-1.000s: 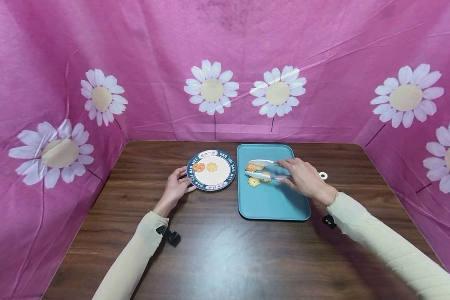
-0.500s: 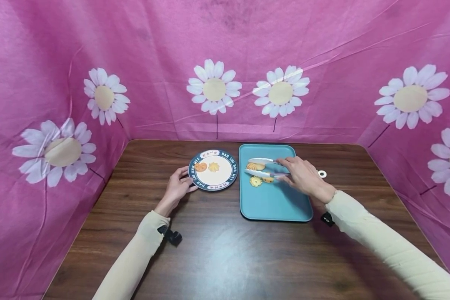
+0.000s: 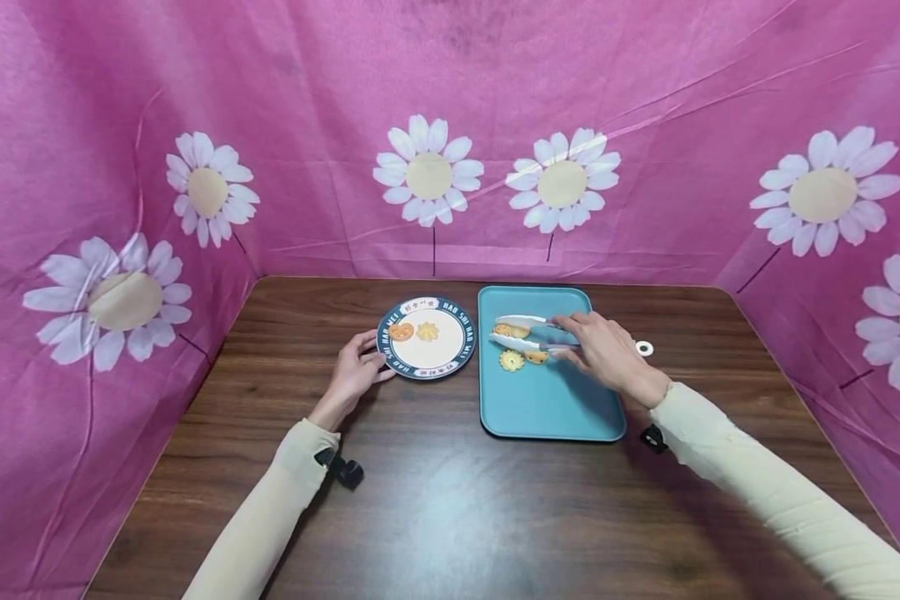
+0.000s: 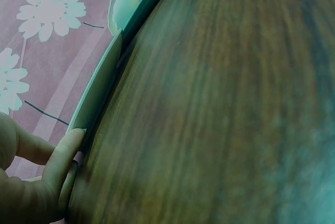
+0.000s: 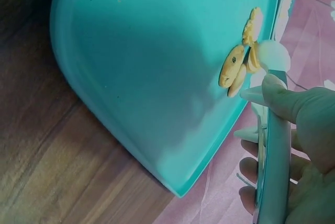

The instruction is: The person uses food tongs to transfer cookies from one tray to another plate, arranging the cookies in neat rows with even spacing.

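Note:
My left hand [image 3: 354, 368] grips the left rim of a round plate [image 3: 435, 364] with a dark blue lettered border. On the plate lie a pretzel-shaped cookie [image 3: 401, 332] and a flower-shaped cookie [image 3: 427, 332]. In my right hand [image 3: 607, 354] is a pair of tongs [image 3: 547, 346], its white tips spread over the teal tray [image 3: 547, 408]. Between the tips sits a swirled cookie [image 3: 502, 330], partly hidden. Just below them are a ring-shaped cookie [image 3: 512, 360] and a chocolate-chip cookie [image 5: 231, 67]. Whether the tips touch the swirled cookie, I cannot tell.
Plate and tray stand side by side on a dark wooden table [image 3: 450, 508], the tray to the right. The tongs' white ring end [image 3: 644, 348] sticks out beyond the right hand. A pink flowered cloth [image 3: 307, 167] surrounds the table's back and sides.
The head view has shifted slightly. Against the tray, the tongs' tips have moved a little left around the swirled cookie. The left hand stays on the plate.

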The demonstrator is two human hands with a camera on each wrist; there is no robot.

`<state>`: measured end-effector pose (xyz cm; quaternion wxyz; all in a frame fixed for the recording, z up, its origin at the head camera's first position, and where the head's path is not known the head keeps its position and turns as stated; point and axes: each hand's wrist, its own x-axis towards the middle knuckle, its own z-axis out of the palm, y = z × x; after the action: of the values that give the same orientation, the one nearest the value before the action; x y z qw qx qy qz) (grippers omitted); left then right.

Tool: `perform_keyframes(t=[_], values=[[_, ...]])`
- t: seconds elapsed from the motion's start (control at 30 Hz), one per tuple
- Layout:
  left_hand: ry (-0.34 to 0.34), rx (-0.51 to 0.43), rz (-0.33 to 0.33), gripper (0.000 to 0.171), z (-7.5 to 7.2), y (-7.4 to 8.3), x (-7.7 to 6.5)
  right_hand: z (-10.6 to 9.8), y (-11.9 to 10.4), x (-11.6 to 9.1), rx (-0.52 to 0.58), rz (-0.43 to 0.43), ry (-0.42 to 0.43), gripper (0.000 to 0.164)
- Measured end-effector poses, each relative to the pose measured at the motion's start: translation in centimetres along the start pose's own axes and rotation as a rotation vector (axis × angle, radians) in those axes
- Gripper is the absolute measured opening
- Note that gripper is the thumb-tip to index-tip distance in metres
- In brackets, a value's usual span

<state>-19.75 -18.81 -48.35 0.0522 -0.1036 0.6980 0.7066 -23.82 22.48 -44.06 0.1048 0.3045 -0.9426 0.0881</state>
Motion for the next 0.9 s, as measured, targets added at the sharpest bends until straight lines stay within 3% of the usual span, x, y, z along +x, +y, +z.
perform_keyframes(t=[0.4, 0.9], values=[[-0.001, -0.001, -0.003, 0.058, 0.03, -0.01, 0.01, 0.13, -0.32, 0.03, 0.018, 0.002, 0.029, 0.052], [-0.002, 0.002, -0.008, 0.058, -0.05, -0.09, 0.16, 0.05, -0.57, 0.45, 0.029, 0.005, -0.061, 0.055]])
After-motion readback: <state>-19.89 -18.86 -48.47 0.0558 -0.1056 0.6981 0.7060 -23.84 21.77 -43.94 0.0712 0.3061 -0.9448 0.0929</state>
